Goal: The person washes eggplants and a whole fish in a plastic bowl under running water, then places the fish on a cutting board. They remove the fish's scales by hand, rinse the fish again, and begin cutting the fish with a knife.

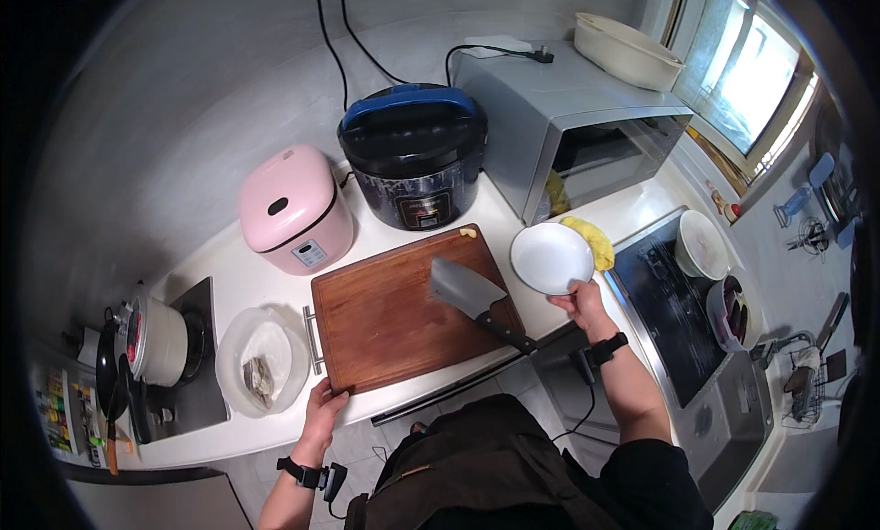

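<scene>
My right hand (pixel 584 306) grips the rim of a white plate (pixel 552 258) over the counter right of the board; a yellow cloth (pixel 590 243) lies just behind the plate. My left hand (pixel 324 410) touches the near left corner of a wooden cutting board (pixel 392 324), its fingers apart at the edge. On the board rests a cleaver (pixel 464 286), blade towards the back and its black handle over the near right corner. A small pale yellow piece of food (pixel 468 233) sits at the board's far edge. Left of the board, a translucent plastic bowl (pixel 227 365) holds a greyish food item (pixel 258 381).
Behind the board stand a pink rice cooker (pixel 292 200) and a black cooker with a blue handle (pixel 412 152). A microwave (pixel 543 118) is at the back right. A hob (pixel 660 310) and sink (pixel 729 413) lie right; a pot (pixel 161 337) stands left.
</scene>
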Demonstrator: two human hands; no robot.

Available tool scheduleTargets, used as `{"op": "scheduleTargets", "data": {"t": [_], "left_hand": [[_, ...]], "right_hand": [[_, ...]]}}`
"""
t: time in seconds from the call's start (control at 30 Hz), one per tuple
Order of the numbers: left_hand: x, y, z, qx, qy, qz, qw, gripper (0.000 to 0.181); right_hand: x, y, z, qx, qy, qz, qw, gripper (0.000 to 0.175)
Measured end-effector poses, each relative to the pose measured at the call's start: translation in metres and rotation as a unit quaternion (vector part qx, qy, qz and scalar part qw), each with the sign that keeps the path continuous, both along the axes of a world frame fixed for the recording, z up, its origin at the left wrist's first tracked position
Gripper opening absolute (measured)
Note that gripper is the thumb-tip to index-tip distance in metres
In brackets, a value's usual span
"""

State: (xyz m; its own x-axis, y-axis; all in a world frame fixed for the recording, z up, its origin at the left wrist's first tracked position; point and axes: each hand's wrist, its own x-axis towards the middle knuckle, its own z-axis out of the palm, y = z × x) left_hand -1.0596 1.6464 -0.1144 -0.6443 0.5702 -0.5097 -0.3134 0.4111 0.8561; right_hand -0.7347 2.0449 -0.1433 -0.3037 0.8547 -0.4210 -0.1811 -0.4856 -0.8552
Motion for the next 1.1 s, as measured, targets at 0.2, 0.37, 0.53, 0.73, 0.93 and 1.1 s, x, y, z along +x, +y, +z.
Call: {"op": "scheduleTargets", "data": {"t": [0.2, 0.37, 0.53, 0.73, 0.93, 1.1], "left_hand": [[0.002, -0.008, 0.01, 0.009, 0.004, -0.058, 0.998, 0.045], [-0.017, -0.039, 0.042, -0.041, 0.138, -0.061, 0.988, 0.033], [-0.079, -0.064, 0.066, -0.053, 0.299, 0.016, 0.953, 0.021], [-0.145, -0.067, 0.054, -0.303, 0.503, -0.133, 0.798, 0.035], [-0.167, -0.04, 0.019, -0.413, 0.388, -0.234, 0.79, 0.066], [-0.178, -0.037, 0.005, -0.432, 0.395, -0.239, 0.775, 0.07]], "right_hand": [[0.005, -0.003, -0.004, -0.021, 0.001, -0.003, 1.0, 0.041], [0.012, -0.016, -0.003, -0.023, -0.044, 0.049, 0.998, 0.047], [0.026, -0.021, 0.007, -0.042, -0.162, 0.058, 0.984, 0.048], [0.041, -0.043, 0.028, 0.212, -0.289, -0.012, 0.934, 0.038], [-0.011, -0.092, 0.045, 0.391, -0.333, 0.21, 0.832, 0.032], [-0.05, -0.129, 0.059, 0.528, -0.424, 0.289, 0.677, 0.043]]}}
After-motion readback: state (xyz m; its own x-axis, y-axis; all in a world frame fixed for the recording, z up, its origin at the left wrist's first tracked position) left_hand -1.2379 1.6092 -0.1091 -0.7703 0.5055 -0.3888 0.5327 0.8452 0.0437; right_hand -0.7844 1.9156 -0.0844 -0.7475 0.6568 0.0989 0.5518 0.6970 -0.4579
